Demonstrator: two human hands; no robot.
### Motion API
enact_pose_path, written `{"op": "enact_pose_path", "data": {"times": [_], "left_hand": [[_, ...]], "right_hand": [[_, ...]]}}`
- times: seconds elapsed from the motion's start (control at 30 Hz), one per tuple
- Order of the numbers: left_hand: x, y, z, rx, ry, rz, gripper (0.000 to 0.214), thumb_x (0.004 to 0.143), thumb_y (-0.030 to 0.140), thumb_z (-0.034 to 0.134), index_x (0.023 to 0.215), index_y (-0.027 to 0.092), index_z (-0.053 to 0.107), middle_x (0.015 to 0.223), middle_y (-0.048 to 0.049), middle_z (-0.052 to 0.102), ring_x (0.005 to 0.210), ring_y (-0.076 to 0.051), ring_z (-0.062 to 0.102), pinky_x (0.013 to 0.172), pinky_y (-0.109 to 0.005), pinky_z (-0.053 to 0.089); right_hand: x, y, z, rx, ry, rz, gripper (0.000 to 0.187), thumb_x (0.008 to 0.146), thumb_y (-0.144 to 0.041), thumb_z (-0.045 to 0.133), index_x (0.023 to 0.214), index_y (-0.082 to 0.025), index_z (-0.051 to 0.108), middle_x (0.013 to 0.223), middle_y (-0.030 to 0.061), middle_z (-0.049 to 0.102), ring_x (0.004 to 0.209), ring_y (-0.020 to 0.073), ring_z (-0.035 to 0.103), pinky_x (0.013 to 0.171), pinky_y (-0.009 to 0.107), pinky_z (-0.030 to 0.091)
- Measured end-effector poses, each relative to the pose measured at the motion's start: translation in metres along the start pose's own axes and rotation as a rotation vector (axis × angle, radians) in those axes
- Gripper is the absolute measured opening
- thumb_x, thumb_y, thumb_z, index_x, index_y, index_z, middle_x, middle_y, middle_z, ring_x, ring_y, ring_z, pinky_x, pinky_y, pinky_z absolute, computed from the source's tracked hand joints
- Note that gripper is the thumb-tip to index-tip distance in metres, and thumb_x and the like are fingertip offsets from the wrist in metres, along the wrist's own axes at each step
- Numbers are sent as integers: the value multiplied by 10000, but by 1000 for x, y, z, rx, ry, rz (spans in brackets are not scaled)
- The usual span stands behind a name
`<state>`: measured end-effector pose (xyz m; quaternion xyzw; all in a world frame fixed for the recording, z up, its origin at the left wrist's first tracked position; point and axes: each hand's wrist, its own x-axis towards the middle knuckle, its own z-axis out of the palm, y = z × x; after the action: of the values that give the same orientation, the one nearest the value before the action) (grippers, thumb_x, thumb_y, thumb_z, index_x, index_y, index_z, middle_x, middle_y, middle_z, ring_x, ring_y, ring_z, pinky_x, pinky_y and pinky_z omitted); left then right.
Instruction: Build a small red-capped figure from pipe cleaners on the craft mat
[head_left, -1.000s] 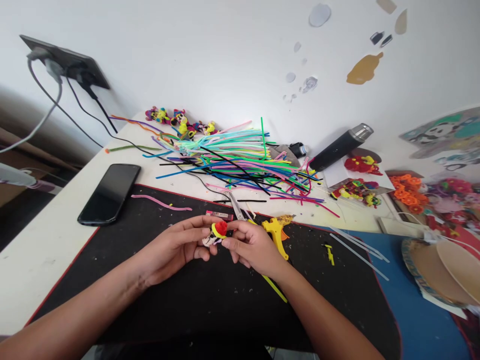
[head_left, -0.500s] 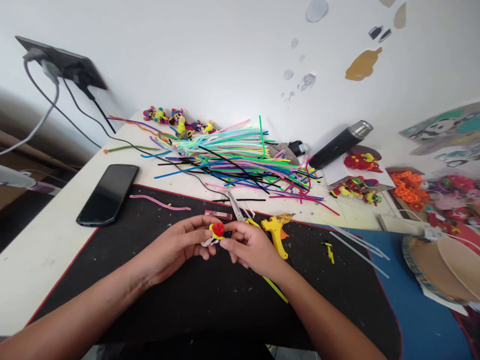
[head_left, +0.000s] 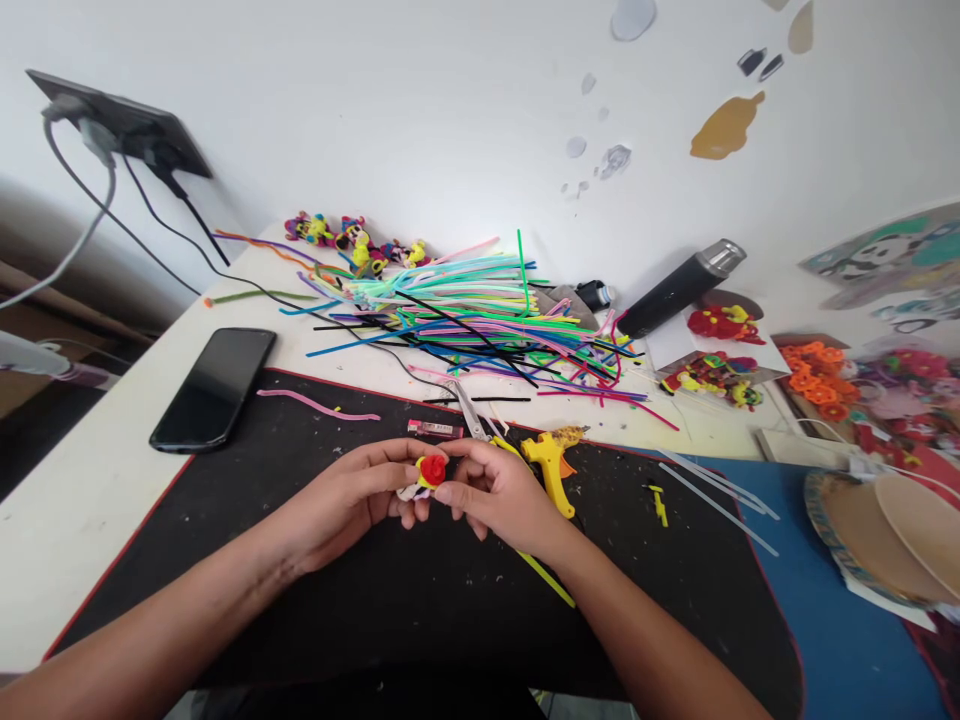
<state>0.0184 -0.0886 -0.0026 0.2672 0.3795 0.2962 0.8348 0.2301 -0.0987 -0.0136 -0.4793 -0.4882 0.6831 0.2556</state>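
Both hands meet over the black mat (head_left: 420,610) and pinch a small pipe-cleaner figure (head_left: 429,472) with a red coil, yellow rim and white base. My left hand (head_left: 360,495) grips it from the left, fingers curled under the white part. My right hand (head_left: 495,490) pinches its right side. A yellow pipe cleaner (head_left: 547,578) runs out from under my right wrist. A yellow glue gun (head_left: 553,462) lies just right of my right hand, scissors (head_left: 471,412) just beyond the fingers.
A heap of coloured pipe cleaners (head_left: 480,325) covers the table's back. A black phone (head_left: 214,388) lies at left, a dark flask (head_left: 679,290) at back right, finished figures (head_left: 352,240) by the wall, craft pieces (head_left: 712,380) and round boards (head_left: 877,540) at right. Cables (head_left: 97,210) hang left.
The figure and both hands have sunk slightly toward the mat, and the red coil now faces more toward me. Nothing else on the table has moved.
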Motion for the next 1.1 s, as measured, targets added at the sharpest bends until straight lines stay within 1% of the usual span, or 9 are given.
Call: {"op": "enact_pose_path", "data": {"times": [0.2,0.43,0.67,0.77,0.97,1.1], "left_hand": [[-1,0,0,-24,8,-1,240,818,235,794,1037,138,793,812,-78,716,689,-148,636,611,-212,539],[1,-2,-1,-79,20,-17,264,816,213,791,1071,146,798,806,-71,716,694,-148,645,602,-208,534],[2,-6,-4,-124,36,-41,321,846,206,776,1163,166,752,860,-63,715,688,-139,654,604,-211,534],[3,-6,-4,-138,40,-47,324,837,210,786,1153,151,747,860,-66,704,691,-140,652,606,-212,535],[3,-4,-2,-72,75,-40,280,833,237,804,1098,157,761,886,-68,701,728,-150,655,625,-223,552],[1,-3,-2,-44,55,-25,268,853,265,793,1105,181,757,961,-70,708,768,-168,670,638,-250,565]], "right_hand": [[0,-3,0,-15,6,32,379,858,-425,774,1149,-195,696,643,-60,625,393,59,467,392,198,358],[2,4,-1,-47,14,3,376,878,-480,755,1128,-204,704,640,-61,614,404,62,471,406,200,359],[2,5,-1,-64,34,-3,353,884,-476,751,1114,-211,709,616,-72,598,406,64,465,421,205,354],[2,6,-1,-64,39,-6,351,885,-478,751,1108,-211,708,605,-77,586,410,67,469,425,208,354],[3,8,-1,-85,54,-17,310,890,-462,747,1064,-209,707,586,-87,557,403,67,480,419,205,346],[4,9,-2,-85,56,-11,317,889,-466,746,1065,-207,702,576,-88,553,398,69,474,420,206,350]]}}
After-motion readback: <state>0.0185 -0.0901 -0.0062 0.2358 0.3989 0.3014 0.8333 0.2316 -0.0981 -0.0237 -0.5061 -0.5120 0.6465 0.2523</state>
